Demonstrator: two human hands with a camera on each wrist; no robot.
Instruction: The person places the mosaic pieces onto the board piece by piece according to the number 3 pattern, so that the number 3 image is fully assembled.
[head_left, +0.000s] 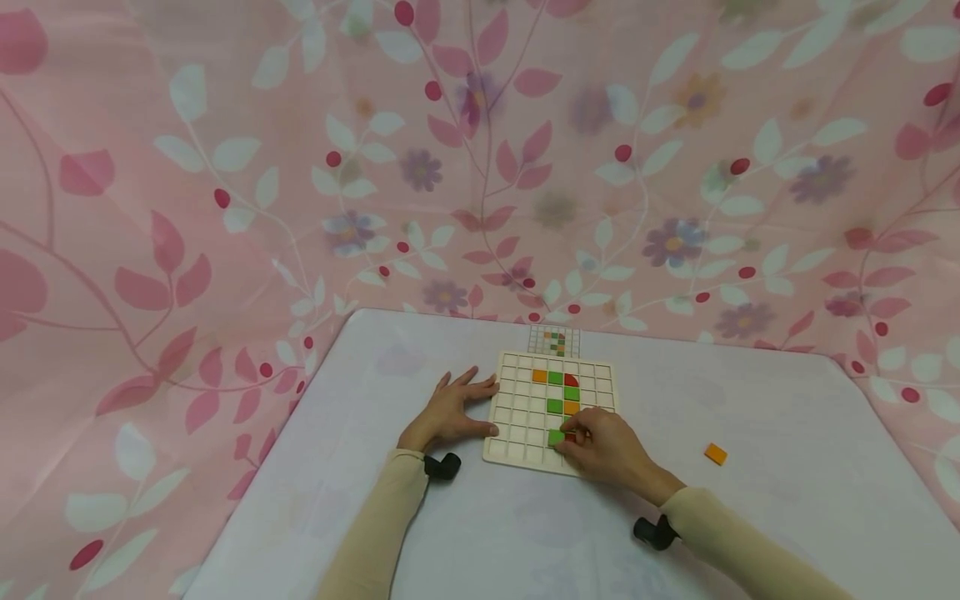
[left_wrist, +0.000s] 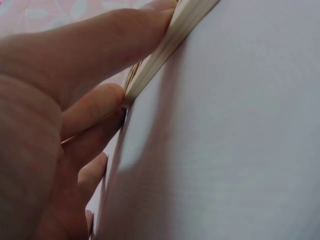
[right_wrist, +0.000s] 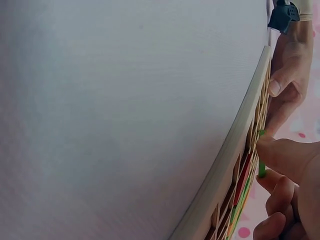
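A wooden grid board [head_left: 517,434] lies flat on the table with green, orange and red tiles in some of its squares. My right hand [head_left: 611,447] is over its lower right part and pinches a green tile [head_left: 555,437] between thumb and fingertips. In the right wrist view that green tile [right_wrist: 262,169] stands edge-on just over the board, close to a red tile [right_wrist: 243,172]. With spread fingers my left hand [head_left: 450,410] touches the board's left edge. The left wrist view has the thumb [left_wrist: 115,42] against the board's side [left_wrist: 165,50]. My right hand covers some lower right squares.
Behind the board lies a small card [head_left: 538,343] with a printed grid of coloured squares. A loose orange tile [head_left: 716,454] is on the white tablecloth [head_left: 300,483] to the right. A pink floral curtain [head_left: 480,167] hangs around the table.
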